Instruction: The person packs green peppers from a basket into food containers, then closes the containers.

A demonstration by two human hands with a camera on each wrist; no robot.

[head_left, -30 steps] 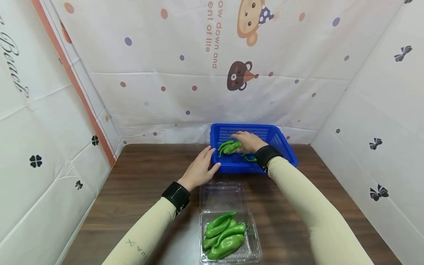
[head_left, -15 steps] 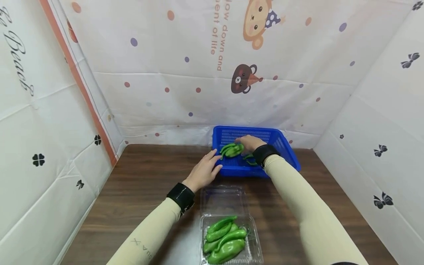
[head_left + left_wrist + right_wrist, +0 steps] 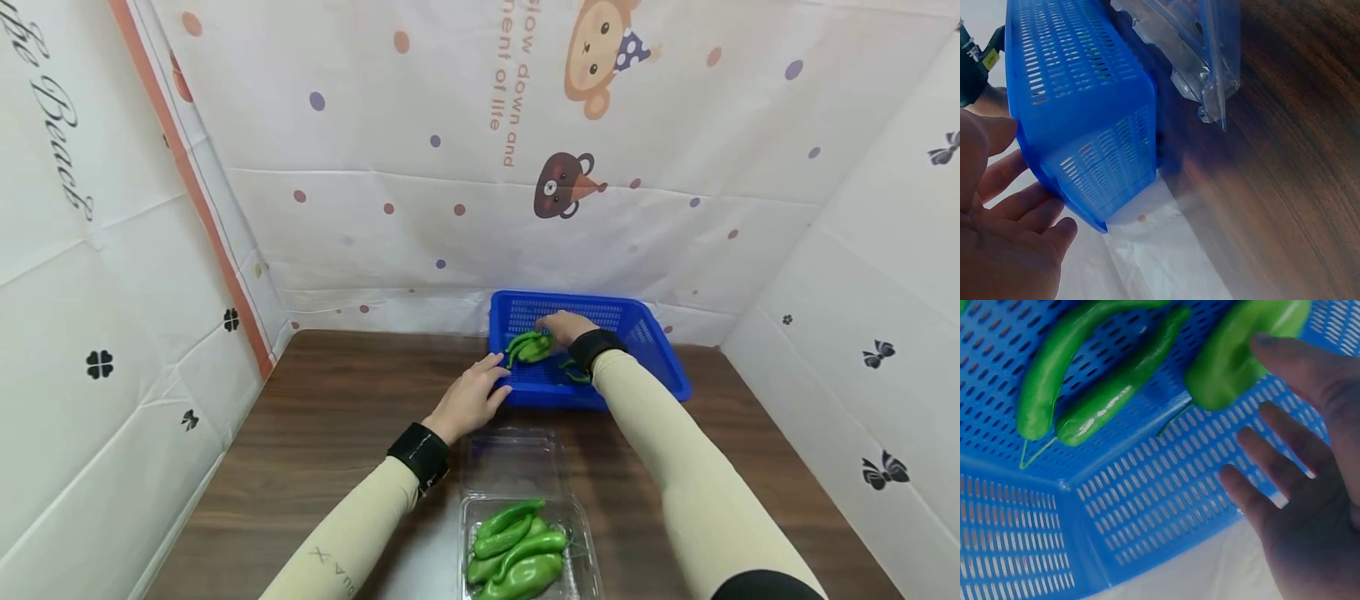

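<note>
A blue slotted basket (image 3: pixel 667 362) stands at the table's far edge with several green peppers (image 3: pixel 529 346) inside. My right hand (image 3: pixel 553 323) reaches into the basket with its fingers straight and spread; in the right wrist view one fingertip (image 3: pixel 1266 342) touches a fat pepper (image 3: pixel 1229 362), and two slim peppers (image 3: pixel 1091 387) lie beside it on the basket floor (image 3: pixel 1147 506). My left hand (image 3: pixel 480 390) rests open against the basket's near left corner (image 3: pixel 1094 156), its fingers (image 3: pixel 1019 215) on the wall. One more pepper (image 3: pixel 577 377) lies by my right wrist.
A clear clamshell box (image 3: pixel 581 567) sits at the near edge, holding several green peppers (image 3: pixel 517 554), with its lid (image 3: pixel 506 458) (image 3: pixel 1207 56) laid open towards the basket. Printed white sheets wall the brown wooden table (image 3: pixel 337 425) on three sides.
The head view has drifted a little down and left. Both hands stay at the basket, the right one a touch deeper over the peppers.
</note>
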